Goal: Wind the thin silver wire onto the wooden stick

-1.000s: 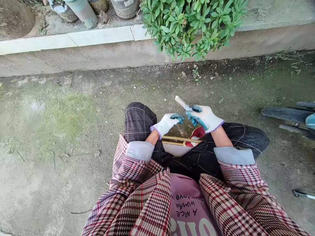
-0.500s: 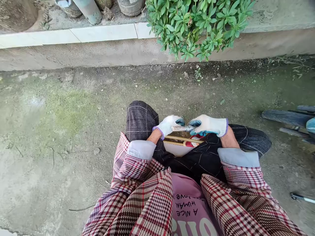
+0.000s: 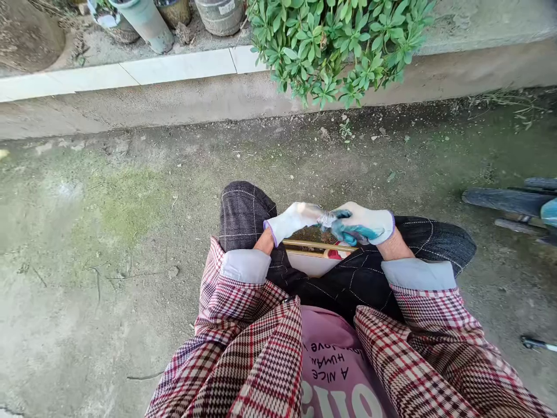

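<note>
A short wooden stick wound with silvery wire [image 3: 326, 219] is held between both hands, above my lap; only its wire-wound part shows. My left hand [image 3: 296, 220], in a white glove with a purple cuff, is closed around the wooden end and hides it. My right hand [image 3: 363, 225], in a white glove with blue-green coated palm and fingers, is closed with its fingertips at the wire end. Under the hands, between my legs, lie gold-coloured rods [image 3: 322, 245] over a pale surface [image 3: 311, 265] with a red and white patch [image 3: 335, 253].
A leafy green plant [image 3: 339, 46] hangs over a low ledge [image 3: 174, 74] ahead. Several pots, one of them grey [image 3: 220, 14], stand on the ledge at the left. At the right are a worn bluish wooden piece [image 3: 505, 203] and a thin black and white tool [image 3: 537, 343] on the ground.
My left hand has turned and now covers the stick's wooden end, which showed before. The right hand has rolled, showing more of its blue-green palm. The view has shifted slightly.
</note>
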`<state>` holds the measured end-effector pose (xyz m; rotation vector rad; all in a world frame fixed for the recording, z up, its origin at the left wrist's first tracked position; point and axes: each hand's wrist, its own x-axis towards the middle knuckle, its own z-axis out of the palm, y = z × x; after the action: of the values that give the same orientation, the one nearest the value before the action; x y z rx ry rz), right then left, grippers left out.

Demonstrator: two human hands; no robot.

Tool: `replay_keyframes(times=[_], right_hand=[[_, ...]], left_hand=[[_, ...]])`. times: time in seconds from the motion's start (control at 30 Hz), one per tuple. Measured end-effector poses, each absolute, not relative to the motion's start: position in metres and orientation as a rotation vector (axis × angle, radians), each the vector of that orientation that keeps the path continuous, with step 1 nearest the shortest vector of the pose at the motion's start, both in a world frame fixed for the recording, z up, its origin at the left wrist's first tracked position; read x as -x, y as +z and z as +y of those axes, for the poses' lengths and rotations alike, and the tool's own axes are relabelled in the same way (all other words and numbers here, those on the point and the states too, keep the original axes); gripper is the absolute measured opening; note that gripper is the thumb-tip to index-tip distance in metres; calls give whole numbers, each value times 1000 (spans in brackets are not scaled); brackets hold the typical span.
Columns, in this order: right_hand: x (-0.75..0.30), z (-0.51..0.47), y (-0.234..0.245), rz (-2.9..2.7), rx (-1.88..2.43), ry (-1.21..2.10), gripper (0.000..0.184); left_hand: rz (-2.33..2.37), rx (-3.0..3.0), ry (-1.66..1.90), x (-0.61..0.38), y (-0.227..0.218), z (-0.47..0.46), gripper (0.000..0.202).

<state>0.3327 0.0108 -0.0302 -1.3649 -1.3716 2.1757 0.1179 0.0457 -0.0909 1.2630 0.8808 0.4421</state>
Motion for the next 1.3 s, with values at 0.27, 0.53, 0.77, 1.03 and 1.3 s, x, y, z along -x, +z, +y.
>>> replay_keyframes(times=[0.27,0.53,0.77,1.03,1.3], right_hand=[[-324,11,-11,-952,1204,1814,51],[-321,11,-5,-1062,1157,1813,50],[-334,19,1,-1121,1345,1454,36],[-333,11,-7,-943,1024,1500,58],[-308,0,33,-925,915,1349,46]], left_hand=[[898,-728,929,-118,-101,56,44],[959,-884,614,-152,-109,50,47],[1025,-715,700,-151,-106,41,36],[887,-538,914,-142,-79,47,51],[785,-546,970,-126,-23,30,50]])
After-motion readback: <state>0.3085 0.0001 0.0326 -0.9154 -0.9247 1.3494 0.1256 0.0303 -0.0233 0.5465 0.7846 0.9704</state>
